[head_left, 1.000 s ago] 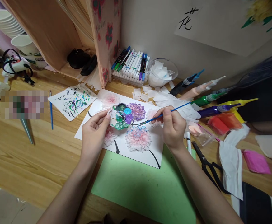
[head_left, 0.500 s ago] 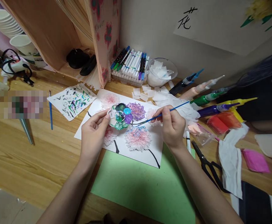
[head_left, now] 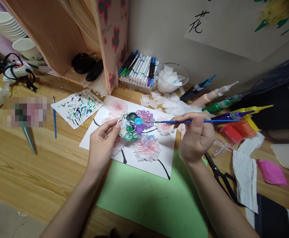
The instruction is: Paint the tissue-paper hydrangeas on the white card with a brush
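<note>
My left hand [head_left: 104,138] pinches the rim of a flower-shaped paint palette [head_left: 131,135] with green, blue and purple paint, above a white sheet [head_left: 159,167]. In my right hand [head_left: 196,137] is a thin blue paintbrush [head_left: 186,121], held nearly level, its tip close to the palette's blue well. Whether the tip touches the paint I cannot tell. Raised pink flowers and black stems cover the sheet. The front flower [head_left: 147,148] has blue on its upper edge, and a purple flower [head_left: 145,118] lies partly behind the palette.
Green paper [head_left: 144,198] lies under the sheet's front. On the left are a paint-dabbed tissue [head_left: 77,107] and another brush [head_left: 55,120]. Markers [head_left: 141,69] and a bowl [head_left: 171,77] stand behind. At the right are paint bottles [head_left: 217,106], black scissors [head_left: 221,175] and a pink packet [head_left: 272,172].
My right hand has moved right, and the brush has swung from slanting to nearly level, its tip now up by the palette. The palette has shifted slightly right with my left hand.
</note>
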`<state>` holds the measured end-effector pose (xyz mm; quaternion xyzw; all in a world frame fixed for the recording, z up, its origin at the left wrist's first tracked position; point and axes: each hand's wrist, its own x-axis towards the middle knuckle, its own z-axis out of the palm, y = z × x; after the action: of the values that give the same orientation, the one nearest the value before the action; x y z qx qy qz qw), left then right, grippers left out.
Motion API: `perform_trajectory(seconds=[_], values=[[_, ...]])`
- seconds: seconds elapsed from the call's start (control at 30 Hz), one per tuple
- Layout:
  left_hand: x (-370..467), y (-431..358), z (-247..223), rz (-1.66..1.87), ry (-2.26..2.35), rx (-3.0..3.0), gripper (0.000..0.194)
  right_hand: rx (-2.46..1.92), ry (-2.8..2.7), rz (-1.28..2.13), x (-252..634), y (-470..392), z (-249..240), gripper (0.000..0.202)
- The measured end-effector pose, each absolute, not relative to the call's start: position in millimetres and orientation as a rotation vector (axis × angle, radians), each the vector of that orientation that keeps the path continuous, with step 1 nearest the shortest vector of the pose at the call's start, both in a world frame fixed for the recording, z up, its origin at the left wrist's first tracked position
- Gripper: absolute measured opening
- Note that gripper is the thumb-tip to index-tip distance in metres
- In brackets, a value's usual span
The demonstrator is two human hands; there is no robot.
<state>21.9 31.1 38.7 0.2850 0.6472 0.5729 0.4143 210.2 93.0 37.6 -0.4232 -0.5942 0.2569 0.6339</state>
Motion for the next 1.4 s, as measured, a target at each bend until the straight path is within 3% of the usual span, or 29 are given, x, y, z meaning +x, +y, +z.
perform_trajectory(seconds=[0.17, 0.4, 0.77, 1.4], values=[[24.2, 30.5, 40.4, 1.403, 1.611, 0.729, 0.027, -0.957, -1.669, 0.521, 210.5, 88.0, 39.9, 0.029], [22.6, 31.0, 39.3, 1.435, 1.627, 0.718, 0.026, -0.953, -1.44, 0.372, 211.8, 93.2, 41.6, 0.036], [22.0, 31.3, 38.6, 1.452, 1.622, 0.721, 0.023, -1.064, -1.75, 0.536, 219.6, 92.8, 30.1, 0.033], [22.2, 31.2, 38.1, 1.449, 1.624, 0.706, 0.023, -1.087, -1.742, 0.576, 218.1, 94.9, 26.2, 0.033]])
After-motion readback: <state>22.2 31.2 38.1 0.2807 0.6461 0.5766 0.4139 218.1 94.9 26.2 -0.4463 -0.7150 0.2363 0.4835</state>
